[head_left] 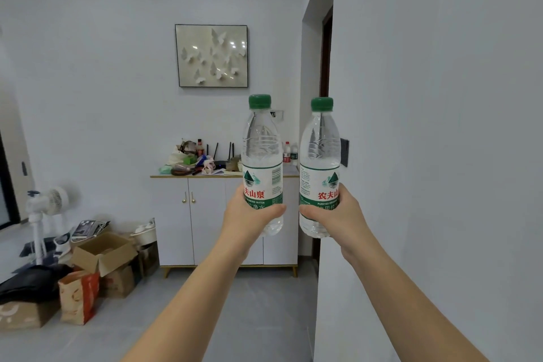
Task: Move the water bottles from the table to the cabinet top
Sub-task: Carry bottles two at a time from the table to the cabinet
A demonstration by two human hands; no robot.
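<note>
I hold two clear water bottles with green caps upright in front of me. My left hand (246, 214) grips the lower half of the left bottle (261, 150). My right hand (338, 214) grips the lower half of the right bottle (320, 153). Across the room stands a white cabinet (205, 214) with a wooden top edge (170, 176). Two small bottles (289, 153) stand on its right end, partly hidden behind my bottles. The table is out of view.
Clutter (191, 160) covers the cabinet top's left and middle. Cardboard boxes (102, 253), paper bags (78, 297) and a white fan (48, 206) crowd the floor at left. A white wall corner (411, 156) juts out close on my right. Grey floor (235, 317) lies ahead.
</note>
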